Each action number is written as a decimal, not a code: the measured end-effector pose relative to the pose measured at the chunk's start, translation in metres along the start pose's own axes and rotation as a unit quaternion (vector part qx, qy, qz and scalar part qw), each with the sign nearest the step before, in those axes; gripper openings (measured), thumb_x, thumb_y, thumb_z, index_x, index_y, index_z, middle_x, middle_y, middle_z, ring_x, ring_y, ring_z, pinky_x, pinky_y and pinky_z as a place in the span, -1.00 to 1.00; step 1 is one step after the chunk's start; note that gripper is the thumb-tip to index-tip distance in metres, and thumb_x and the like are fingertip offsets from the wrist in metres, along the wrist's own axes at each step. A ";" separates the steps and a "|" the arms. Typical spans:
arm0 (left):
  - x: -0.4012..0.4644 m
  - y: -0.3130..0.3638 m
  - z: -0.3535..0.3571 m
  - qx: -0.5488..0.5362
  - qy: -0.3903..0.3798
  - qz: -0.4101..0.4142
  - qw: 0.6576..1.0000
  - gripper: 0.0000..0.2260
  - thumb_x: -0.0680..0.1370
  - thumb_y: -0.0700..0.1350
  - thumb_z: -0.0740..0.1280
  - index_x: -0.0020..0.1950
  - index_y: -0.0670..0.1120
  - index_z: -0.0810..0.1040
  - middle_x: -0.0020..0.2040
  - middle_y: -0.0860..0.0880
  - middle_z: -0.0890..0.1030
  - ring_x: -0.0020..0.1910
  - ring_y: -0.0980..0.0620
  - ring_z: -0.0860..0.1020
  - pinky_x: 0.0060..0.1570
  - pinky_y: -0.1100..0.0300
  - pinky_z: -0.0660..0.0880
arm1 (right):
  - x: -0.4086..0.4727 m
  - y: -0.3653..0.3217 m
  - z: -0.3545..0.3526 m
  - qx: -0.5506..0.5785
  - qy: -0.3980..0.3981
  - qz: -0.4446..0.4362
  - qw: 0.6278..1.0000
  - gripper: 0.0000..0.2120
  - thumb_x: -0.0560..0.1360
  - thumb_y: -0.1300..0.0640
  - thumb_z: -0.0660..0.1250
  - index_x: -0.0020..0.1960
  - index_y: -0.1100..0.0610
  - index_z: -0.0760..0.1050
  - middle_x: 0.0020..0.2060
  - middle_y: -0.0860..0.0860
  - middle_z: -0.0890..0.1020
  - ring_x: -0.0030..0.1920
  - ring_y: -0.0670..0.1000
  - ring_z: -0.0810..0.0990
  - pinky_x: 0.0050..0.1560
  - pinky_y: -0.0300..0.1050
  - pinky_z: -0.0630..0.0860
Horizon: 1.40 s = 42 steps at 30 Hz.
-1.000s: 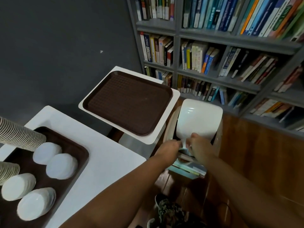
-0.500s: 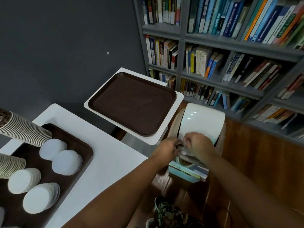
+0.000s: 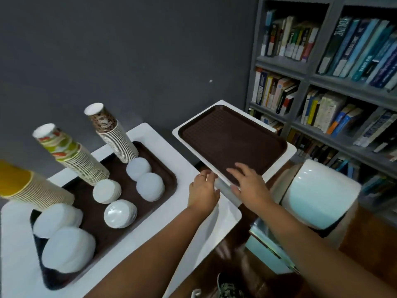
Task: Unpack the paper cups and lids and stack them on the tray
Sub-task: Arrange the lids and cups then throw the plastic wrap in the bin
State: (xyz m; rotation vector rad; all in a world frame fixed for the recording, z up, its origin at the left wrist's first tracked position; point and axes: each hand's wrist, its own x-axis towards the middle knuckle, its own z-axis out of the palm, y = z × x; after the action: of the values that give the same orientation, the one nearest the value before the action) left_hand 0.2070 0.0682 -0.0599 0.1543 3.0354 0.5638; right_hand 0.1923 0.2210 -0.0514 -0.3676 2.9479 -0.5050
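Note:
A brown tray (image 3: 150, 186) on the left white table carries three leaning stacks of paper cups: a brown-patterned one (image 3: 112, 134), a green-and-red one (image 3: 71, 154) and a yellow one (image 3: 28, 188). Several stacks of white lids (image 3: 150, 187) lie beside them. A second brown tray (image 3: 232, 138), bare, sits on the smaller white table behind. My right hand (image 3: 247, 181) rests with straight fingers on that tray's near edge. My left hand (image 3: 204, 189) reaches to the near left corner of the small table, fingers loosely bent, holding nothing.
A white bin with a swing lid (image 3: 318, 192) stands on the wooden floor to the right, books stacked beside its base. Grey bookshelves (image 3: 322, 87) fill the right wall. A dark grey wall runs behind the tables.
Both hands left the bin's opening and moved up and left to the bare tray. The view swung left, so the cup stacks now show in full.

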 end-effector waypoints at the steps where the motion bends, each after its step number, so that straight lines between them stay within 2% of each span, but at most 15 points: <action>1: -0.004 -0.009 -0.006 0.016 -0.007 -0.024 1.000 -0.56 0.57 -0.05 0.29 0.43 -0.03 0.32 0.47 -0.08 0.28 0.41 -0.10 0.28 0.39 -0.02 0.28 | 0.004 -0.012 0.002 -0.006 -0.007 -0.014 1.000 -0.48 0.57 0.03 0.23 0.49 -0.05 0.18 0.49 0.03 0.15 0.43 0.07 0.23 0.38 0.01 0.27; 5: -0.024 -0.046 -0.036 0.064 -0.015 -0.100 0.993 -0.47 0.61 0.01 0.22 0.53 -0.02 0.12 0.56 -0.08 0.03 0.54 -0.12 -0.04 0.46 -0.15 0.02 | 0.017 -0.062 0.014 -0.013 -0.025 -0.075 0.997 -0.45 0.59 -0.05 0.18 0.53 -0.09 0.09 0.53 0.01 0.06 0.50 0.05 0.09 0.41 0.00 0.17; 9: -0.053 -0.084 -0.061 0.072 -0.007 -0.166 0.983 -0.39 0.60 0.06 0.20 0.56 -0.01 -0.03 0.57 -0.09 -0.10 0.54 -0.14 -0.17 0.44 -0.20 -0.06 | 0.025 -0.110 0.030 -0.003 -0.049 -0.135 0.990 -0.43 0.58 -0.06 0.19 0.53 -0.11 0.05 0.54 0.00 0.02 0.52 0.05 0.06 0.43 -0.01 0.16; 14: -0.098 -0.131 -0.085 0.055 0.037 -0.266 0.962 -0.37 0.59 0.09 0.22 0.55 -0.02 -0.02 0.57 -0.10 -0.08 0.54 -0.15 -0.17 0.43 -0.24 -0.04 | 0.025 -0.173 0.048 0.008 -0.064 -0.219 0.974 -0.43 0.57 -0.03 0.22 0.52 -0.05 0.09 0.53 0.03 0.03 0.52 0.06 0.03 0.44 -0.01 0.11; 19: -0.141 -0.169 -0.101 0.068 0.045 -0.367 0.927 -0.39 0.61 0.09 0.16 0.56 -0.02 -0.07 0.57 -0.10 -0.10 0.54 -0.14 -0.17 0.44 -0.22 -0.01 | 0.014 -0.233 0.067 -0.009 -0.086 -0.283 0.955 -0.40 0.57 -0.04 0.23 0.53 -0.09 0.04 0.54 0.00 -0.02 0.53 0.07 -0.02 0.47 0.07 0.10; 24: -0.187 -0.199 -0.105 0.075 0.074 -0.444 0.890 -0.43 0.63 0.11 0.07 0.56 -0.03 -0.08 0.57 -0.10 -0.09 0.54 -0.14 -0.15 0.44 -0.21 0.01 | 0.000 -0.280 0.084 -0.024 -0.106 -0.361 0.926 -0.36 0.56 -0.06 0.25 0.54 -0.07 0.03 0.54 0.02 -0.05 0.53 0.09 -0.01 0.46 0.06 0.11; 28: -0.222 -0.218 -0.105 0.049 0.089 -0.495 0.863 -0.42 0.63 0.09 0.09 0.56 -0.04 -0.08 0.57 -0.08 -0.08 0.54 -0.13 -0.17 0.45 -0.19 -0.03 | -0.016 -0.309 0.096 0.007 -0.124 -0.420 0.899 -0.34 0.54 -0.02 0.30 0.53 -0.03 0.07 0.54 0.03 -0.04 0.53 0.09 -0.04 0.47 0.07 0.08; 31: -0.246 -0.228 -0.099 0.022 0.103 -0.525 0.845 -0.43 0.64 0.06 0.10 0.55 -0.06 -0.08 0.57 -0.08 -0.08 0.54 -0.12 -0.17 0.44 -0.19 -0.04 | -0.029 -0.322 0.105 0.017 -0.125 -0.468 0.875 -0.35 0.52 0.00 0.33 0.52 -0.01 0.13 0.53 0.04 0.04 0.52 0.07 0.04 0.46 0.00 0.07; 36: -0.282 -0.243 -0.089 -0.003 0.104 -0.560 0.822 -0.43 0.64 0.05 0.11 0.55 -0.07 -0.08 0.57 -0.07 -0.08 0.54 -0.10 -0.15 0.44 -0.19 0.00 | -0.048 -0.336 0.119 0.024 -0.157 -0.528 0.834 -0.40 0.54 0.04 0.30 0.51 -0.01 0.14 0.53 -0.04 0.05 0.50 0.00 0.07 0.47 -0.13 0.01; 42: -0.315 -0.261 -0.077 -0.032 0.087 -0.593 0.800 -0.36 0.59 0.01 0.24 0.52 -0.14 -0.03 0.55 -0.14 0.03 0.52 -0.16 0.01 0.44 -0.13 0.10 | -0.064 -0.343 0.143 0.011 -0.206 -0.578 0.790 -0.38 0.52 0.08 0.35 0.51 0.01 0.18 0.52 -0.07 0.09 0.47 -0.02 0.15 0.42 -0.21 0.11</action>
State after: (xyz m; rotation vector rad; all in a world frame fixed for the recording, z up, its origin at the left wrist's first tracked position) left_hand 0.4912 -0.2355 -0.0720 -1.7079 2.4783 0.5088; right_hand 0.3519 -0.1201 -0.0622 -1.9867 1.9634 -0.4427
